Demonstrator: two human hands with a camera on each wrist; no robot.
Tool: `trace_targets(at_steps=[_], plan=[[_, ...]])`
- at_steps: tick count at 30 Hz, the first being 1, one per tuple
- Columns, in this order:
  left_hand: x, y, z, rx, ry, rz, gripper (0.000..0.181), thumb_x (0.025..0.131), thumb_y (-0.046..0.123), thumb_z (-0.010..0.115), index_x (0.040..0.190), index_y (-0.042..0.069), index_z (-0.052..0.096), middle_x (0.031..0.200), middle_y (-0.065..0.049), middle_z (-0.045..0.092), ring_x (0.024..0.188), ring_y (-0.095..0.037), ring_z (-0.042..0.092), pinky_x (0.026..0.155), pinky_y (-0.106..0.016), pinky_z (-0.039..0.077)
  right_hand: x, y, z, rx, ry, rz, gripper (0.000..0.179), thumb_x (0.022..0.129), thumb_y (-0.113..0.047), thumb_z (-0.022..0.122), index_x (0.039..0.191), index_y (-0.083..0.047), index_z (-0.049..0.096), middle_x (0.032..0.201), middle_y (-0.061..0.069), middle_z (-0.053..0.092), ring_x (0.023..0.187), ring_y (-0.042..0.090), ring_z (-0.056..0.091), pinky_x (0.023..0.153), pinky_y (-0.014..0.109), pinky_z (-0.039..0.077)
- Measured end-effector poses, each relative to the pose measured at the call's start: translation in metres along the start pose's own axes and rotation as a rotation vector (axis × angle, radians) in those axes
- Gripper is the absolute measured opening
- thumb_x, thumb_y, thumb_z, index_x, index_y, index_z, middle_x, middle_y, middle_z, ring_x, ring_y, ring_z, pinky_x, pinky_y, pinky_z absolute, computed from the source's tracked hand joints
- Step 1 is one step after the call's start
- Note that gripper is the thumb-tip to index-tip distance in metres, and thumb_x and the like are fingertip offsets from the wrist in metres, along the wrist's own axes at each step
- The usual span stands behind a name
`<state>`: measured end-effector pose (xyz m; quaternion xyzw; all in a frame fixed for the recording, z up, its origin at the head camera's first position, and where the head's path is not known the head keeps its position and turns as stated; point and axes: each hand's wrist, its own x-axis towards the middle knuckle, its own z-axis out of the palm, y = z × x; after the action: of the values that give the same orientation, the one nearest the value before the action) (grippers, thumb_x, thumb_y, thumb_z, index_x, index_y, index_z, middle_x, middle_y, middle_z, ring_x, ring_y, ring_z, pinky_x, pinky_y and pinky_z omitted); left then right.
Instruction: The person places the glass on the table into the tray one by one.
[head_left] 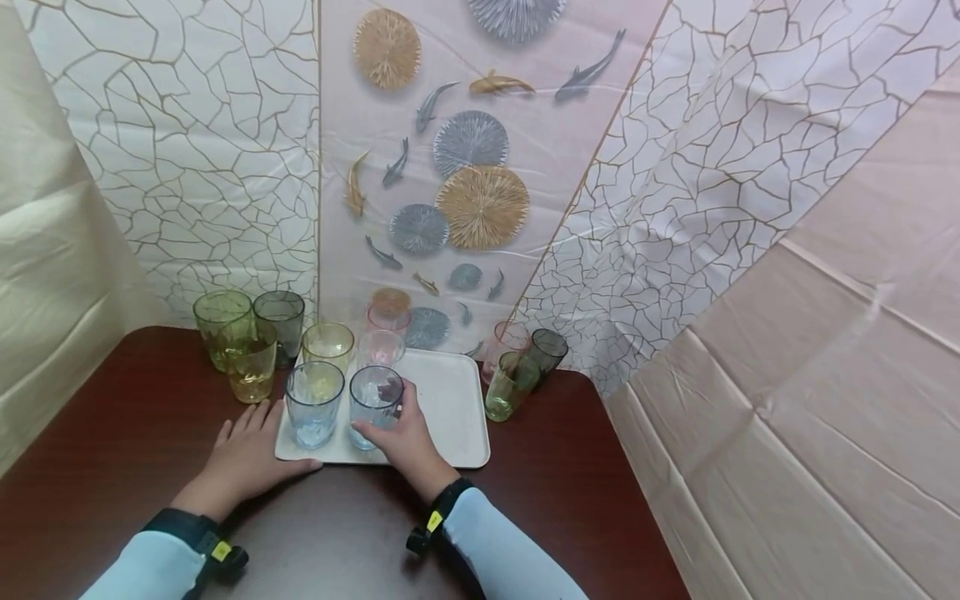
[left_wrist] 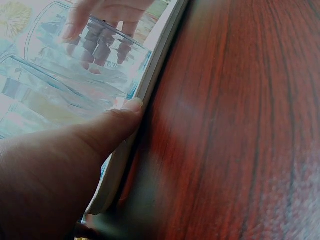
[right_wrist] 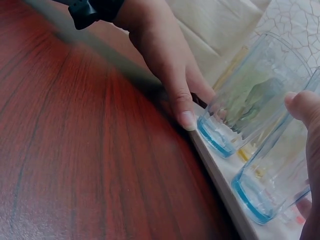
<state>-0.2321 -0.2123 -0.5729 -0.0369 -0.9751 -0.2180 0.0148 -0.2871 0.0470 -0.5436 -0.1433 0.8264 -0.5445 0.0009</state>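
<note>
A clear blue-tinted glass [head_left: 367, 400] stands upright at the front of the white tray [head_left: 450, 408], and my right hand [head_left: 411, 433] grips it between thumb and fingers. Just left of it is a second blue glass [head_left: 312, 404], upright on the tray. My left hand [head_left: 247, 457] rests at the tray's front left corner, fingers fairly straight beside it. In the left wrist view, the left thumb [left_wrist: 110, 129] touches the tray's rim. Behind the blue pair stand a yellow glass [head_left: 327, 342] and a pink glass [head_left: 381, 350].
Left of the tray, a green glass [head_left: 217, 321], a grey glass [head_left: 285, 325] and an amber glass [head_left: 252, 367] stand together. On the right, a pink glass [head_left: 498, 350], a green glass [head_left: 506, 392] and a dark grey glass [head_left: 550, 350] cluster on the brown table [head_left: 555, 483]. Patterned cloth hangs behind.
</note>
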Motion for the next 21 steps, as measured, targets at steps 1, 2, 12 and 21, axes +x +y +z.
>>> trace_targets(at_steps=[1, 2, 12, 21], plan=[[0.0, 0.0, 0.0, 0.0, 0.0, 0.0, 0.145, 0.068, 0.096, 0.058, 0.159, -0.012, 0.025, 0.157, -0.044, 0.025, 0.14, -0.063, 0.021, 0.111, -0.08, 0.013, 0.0, 0.0, -0.001, -0.005, -0.002, 0.005, 0.095, 0.08, -0.036, 0.09, 0.156, -0.024, 0.034, 0.144, -0.01, 0.052, 0.134, 0.004, 0.046, 0.114, 0.039, 0.04], [0.0, 0.0, 0.0, 0.0, -0.001, 0.0, 0.145, 0.069, 0.096, 0.058, 0.159, -0.013, 0.025, 0.157, -0.044, 0.025, 0.14, -0.063, 0.021, 0.111, -0.081, 0.013, 0.0, -0.001, -0.002, -0.01, -0.007, 0.01, 0.096, 0.08, -0.037, 0.09, 0.156, -0.024, 0.033, 0.145, -0.01, 0.051, 0.134, 0.005, 0.046, 0.113, 0.038, 0.041], [0.001, -0.001, 0.001, -0.001, -0.007, -0.008, 0.144, 0.07, 0.093, 0.061, 0.16, -0.013, 0.023, 0.157, -0.046, 0.022, 0.139, -0.064, 0.019, 0.111, -0.081, 0.012, -0.013, 0.016, -0.042, -0.101, 0.007, -0.031, 0.103, 0.079, -0.038, 0.091, 0.157, -0.009, 0.03, 0.147, 0.015, 0.049, 0.134, 0.023, 0.049, 0.111, 0.047, 0.045], [0.001, -0.002, 0.003, -0.001, -0.011, -0.002, 0.145, 0.07, 0.093, 0.061, 0.16, -0.014, 0.022, 0.156, -0.046, 0.021, 0.139, -0.065, 0.018, 0.11, -0.081, 0.012, -0.027, 0.046, -0.122, -0.093, 0.306, 0.026, 0.086, 0.081, -0.036, 0.09, 0.146, -0.005, 0.044, 0.137, 0.021, 0.055, 0.126, 0.036, 0.055, 0.105, 0.054, 0.048]])
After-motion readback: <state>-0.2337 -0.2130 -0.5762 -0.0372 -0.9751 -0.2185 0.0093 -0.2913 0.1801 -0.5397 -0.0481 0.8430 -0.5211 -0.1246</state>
